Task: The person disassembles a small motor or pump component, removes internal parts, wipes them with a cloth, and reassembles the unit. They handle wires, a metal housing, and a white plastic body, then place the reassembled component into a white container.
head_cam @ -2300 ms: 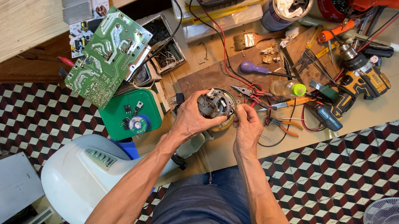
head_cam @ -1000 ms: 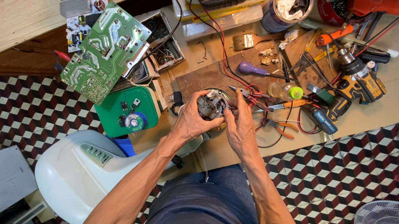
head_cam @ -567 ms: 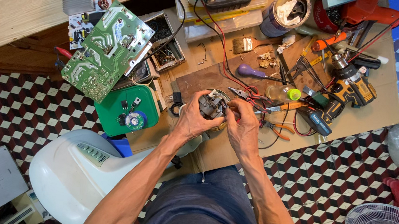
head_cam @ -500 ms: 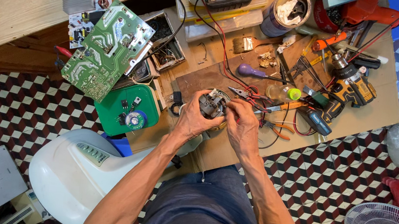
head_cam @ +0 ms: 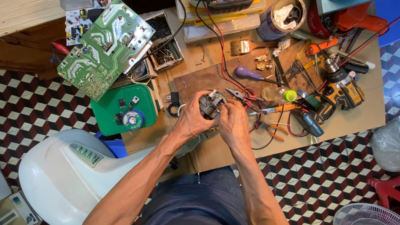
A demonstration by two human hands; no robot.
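Note:
A small grey metal motor [head_cam: 211, 103] is held above the low wooden table [head_cam: 351, 120] between both of my hands. My left hand [head_cam: 193, 119] wraps around its left side and underside. From the right, my right hand [head_cam: 232, 121] has its fingertips closed on the motor's edge. Red wires [head_cam: 247, 99] run from the motor area toward the tools on the right. The lower part of the motor is hidden by my fingers.
A green circuit board [head_cam: 106, 48] leans at the left above a green tray [head_cam: 126, 108]. Pliers [head_cam: 239, 94], a purple-handled screwdriver [head_cam: 245, 73], a yellow drill [head_cam: 342, 90], a brush [head_cam: 239, 46] and a tin [head_cam: 282, 12] crowd the table. A white fan base [head_cam: 69, 176] stands lower left.
Both hands have stayed on the motor and lifted it slightly toward the table's middle; my right fingers shifted along its edge. The view has drifted a little.

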